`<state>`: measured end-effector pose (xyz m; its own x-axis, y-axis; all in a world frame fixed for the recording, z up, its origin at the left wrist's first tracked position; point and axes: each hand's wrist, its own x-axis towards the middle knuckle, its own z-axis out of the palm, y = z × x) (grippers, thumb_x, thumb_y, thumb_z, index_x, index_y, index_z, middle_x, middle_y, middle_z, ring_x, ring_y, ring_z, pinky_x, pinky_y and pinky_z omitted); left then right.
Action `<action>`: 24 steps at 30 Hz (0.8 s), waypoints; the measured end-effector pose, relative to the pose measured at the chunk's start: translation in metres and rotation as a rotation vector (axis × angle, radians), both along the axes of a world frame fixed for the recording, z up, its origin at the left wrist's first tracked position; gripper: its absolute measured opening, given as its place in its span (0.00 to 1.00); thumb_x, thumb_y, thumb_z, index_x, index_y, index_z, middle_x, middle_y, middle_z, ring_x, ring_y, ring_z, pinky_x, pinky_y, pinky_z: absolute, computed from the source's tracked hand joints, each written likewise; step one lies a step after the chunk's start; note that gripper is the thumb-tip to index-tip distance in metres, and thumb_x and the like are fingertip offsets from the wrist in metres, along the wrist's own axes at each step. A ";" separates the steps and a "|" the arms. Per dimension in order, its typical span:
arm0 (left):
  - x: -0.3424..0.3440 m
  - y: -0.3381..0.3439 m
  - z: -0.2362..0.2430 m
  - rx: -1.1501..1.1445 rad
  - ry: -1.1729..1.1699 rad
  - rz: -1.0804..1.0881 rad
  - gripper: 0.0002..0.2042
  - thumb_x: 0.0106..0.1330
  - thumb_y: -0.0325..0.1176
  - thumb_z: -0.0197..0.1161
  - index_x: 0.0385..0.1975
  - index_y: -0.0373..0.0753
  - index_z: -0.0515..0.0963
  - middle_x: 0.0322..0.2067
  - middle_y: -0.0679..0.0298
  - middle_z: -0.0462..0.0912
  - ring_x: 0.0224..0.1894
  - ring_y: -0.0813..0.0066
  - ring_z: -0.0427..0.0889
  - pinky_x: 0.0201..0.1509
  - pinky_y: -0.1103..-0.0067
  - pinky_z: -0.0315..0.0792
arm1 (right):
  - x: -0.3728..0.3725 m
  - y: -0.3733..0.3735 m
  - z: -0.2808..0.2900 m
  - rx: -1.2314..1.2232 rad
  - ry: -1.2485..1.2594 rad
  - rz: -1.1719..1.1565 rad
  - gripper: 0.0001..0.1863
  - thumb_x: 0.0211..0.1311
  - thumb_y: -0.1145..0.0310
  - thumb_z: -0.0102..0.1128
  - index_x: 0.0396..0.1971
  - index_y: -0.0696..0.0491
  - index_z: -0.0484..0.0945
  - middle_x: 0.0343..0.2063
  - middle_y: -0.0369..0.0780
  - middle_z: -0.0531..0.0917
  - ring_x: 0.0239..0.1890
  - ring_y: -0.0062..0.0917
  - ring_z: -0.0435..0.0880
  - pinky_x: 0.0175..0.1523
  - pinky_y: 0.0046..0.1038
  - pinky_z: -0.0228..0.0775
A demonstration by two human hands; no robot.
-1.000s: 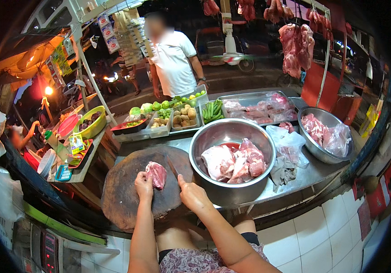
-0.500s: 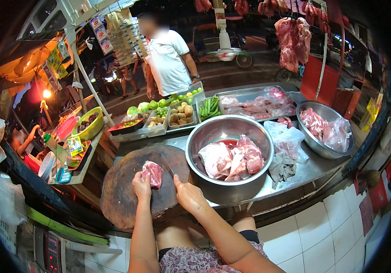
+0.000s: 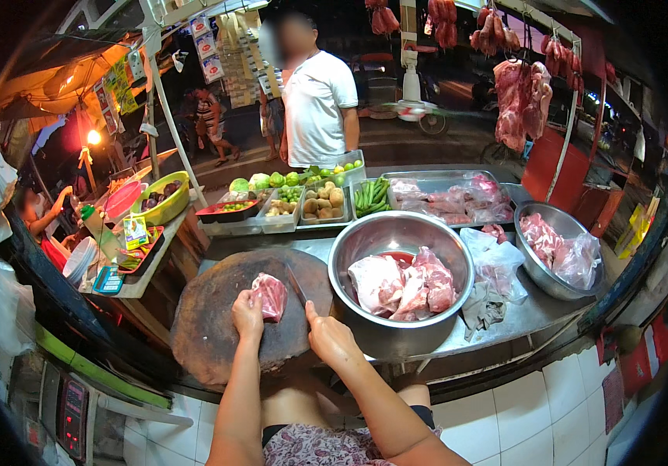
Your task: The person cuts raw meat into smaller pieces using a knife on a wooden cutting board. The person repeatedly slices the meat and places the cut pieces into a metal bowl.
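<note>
Seemingly unsliced, the meat [image 3: 273,300] sits on the block [image 3: 211,335] at the left end of the desk [image 3: 439,346], left fingers [image 3: 245,301] closed on it, right fingers [image 3: 313,315] round the knife [image 3: 296,284]; larger pieces [image 3: 429,281] remain whole.

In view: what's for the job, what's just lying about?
In use: raw meat piece in left hand; knife in right hand; round wooden chopping block; likely the steel bowl of meat.
Just around: grey rag; long green peppers; hanging meat slabs.
</note>
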<state>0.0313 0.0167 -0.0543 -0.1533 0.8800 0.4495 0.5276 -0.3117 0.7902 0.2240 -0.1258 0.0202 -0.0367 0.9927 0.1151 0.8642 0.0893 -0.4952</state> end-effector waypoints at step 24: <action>0.001 -0.002 0.003 -0.052 -0.029 0.025 0.07 0.62 0.33 0.65 0.33 0.36 0.80 0.26 0.52 0.82 0.29 0.59 0.82 0.37 0.68 0.72 | -0.002 -0.002 0.000 0.036 0.004 -0.007 0.32 0.59 0.77 0.45 0.66 0.64 0.61 0.28 0.56 0.84 0.31 0.49 0.86 0.39 0.48 0.77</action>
